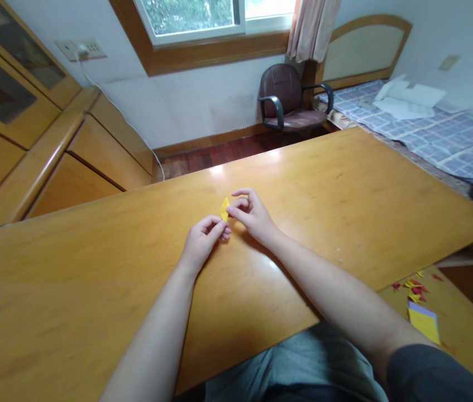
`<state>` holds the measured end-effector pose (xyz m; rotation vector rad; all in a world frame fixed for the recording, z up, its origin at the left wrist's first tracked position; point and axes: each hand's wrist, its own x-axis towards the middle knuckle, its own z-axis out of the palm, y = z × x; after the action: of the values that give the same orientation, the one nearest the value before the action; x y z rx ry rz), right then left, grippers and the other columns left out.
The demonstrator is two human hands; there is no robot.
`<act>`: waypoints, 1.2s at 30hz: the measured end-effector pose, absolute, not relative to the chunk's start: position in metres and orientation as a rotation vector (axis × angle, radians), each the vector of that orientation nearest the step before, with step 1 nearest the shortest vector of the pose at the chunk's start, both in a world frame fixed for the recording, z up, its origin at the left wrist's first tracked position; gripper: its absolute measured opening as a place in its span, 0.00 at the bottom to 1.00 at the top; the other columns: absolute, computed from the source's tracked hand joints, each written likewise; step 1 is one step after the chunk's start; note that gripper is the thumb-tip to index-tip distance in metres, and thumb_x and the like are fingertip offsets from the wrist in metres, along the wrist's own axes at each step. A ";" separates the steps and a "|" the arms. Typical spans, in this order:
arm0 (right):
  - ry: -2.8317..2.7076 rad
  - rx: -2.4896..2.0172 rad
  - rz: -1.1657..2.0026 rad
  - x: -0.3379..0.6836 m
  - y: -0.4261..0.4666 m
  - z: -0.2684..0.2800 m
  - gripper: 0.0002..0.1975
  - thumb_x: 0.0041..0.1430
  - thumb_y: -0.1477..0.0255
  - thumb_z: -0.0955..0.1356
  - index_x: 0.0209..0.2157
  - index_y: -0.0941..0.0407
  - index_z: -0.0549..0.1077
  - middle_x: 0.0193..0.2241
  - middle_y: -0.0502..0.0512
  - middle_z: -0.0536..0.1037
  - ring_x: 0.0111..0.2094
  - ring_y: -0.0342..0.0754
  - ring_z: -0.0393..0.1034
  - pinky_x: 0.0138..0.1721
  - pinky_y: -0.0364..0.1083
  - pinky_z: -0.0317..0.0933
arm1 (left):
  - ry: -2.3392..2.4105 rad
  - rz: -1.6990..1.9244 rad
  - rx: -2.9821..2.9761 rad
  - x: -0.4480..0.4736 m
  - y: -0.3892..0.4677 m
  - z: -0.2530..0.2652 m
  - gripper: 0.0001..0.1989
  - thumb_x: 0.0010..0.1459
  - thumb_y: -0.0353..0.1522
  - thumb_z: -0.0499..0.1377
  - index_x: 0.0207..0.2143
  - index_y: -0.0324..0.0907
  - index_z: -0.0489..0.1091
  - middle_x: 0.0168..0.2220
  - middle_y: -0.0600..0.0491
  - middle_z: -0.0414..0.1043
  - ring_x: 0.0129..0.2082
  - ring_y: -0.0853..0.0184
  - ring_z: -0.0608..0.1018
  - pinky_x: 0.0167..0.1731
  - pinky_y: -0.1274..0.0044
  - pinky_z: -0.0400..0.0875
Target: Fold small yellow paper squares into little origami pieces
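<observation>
A small folded piece of yellow paper [225,209], narrow and pointed at the top, is held up between my two hands just above the wooden table [106,268]. My left hand [206,239] pinches its lower end between thumb and fingers. At the paper's right edge, the thumb and index finger of my right hand [251,212] close on its side, with the other fingers curled loosely. The fingertips cover part of the paper, so its finer folds are too small to make out.
Lower right, on a lower surface, lie a stack of yellow paper sheets [424,325] and several small red and yellow folded pieces [416,289]. Beyond the table stand an office chair [284,95] and a bed [441,137]. A wooden cabinet [106,142] is at the left.
</observation>
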<state>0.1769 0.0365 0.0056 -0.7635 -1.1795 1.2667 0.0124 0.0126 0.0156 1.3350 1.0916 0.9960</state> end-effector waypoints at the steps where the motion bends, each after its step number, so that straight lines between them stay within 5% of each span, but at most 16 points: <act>1: -1.186 -0.767 1.264 0.177 0.037 0.005 0.19 0.55 0.66 0.73 0.45 0.53 0.63 0.26 0.43 0.74 0.29 0.43 0.70 0.37 0.45 0.63 | 1.099 0.995 1.343 0.013 0.012 0.017 0.15 0.54 0.42 0.65 0.29 0.39 0.72 0.26 0.53 0.77 0.25 0.69 0.77 0.31 0.78 0.73; 36: -1.260 -0.818 1.249 0.178 0.034 0.006 0.19 0.55 0.65 0.72 0.46 0.53 0.64 0.26 0.44 0.74 0.30 0.43 0.70 0.37 0.45 0.63 | 1.109 0.979 1.274 0.013 0.012 0.018 0.15 0.52 0.43 0.67 0.28 0.40 0.72 0.26 0.52 0.77 0.25 0.69 0.77 0.31 0.76 0.73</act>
<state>0.1775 0.0343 0.0058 -0.8180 -1.2597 1.2492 0.0126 0.0122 0.0176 1.2739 1.1093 0.9786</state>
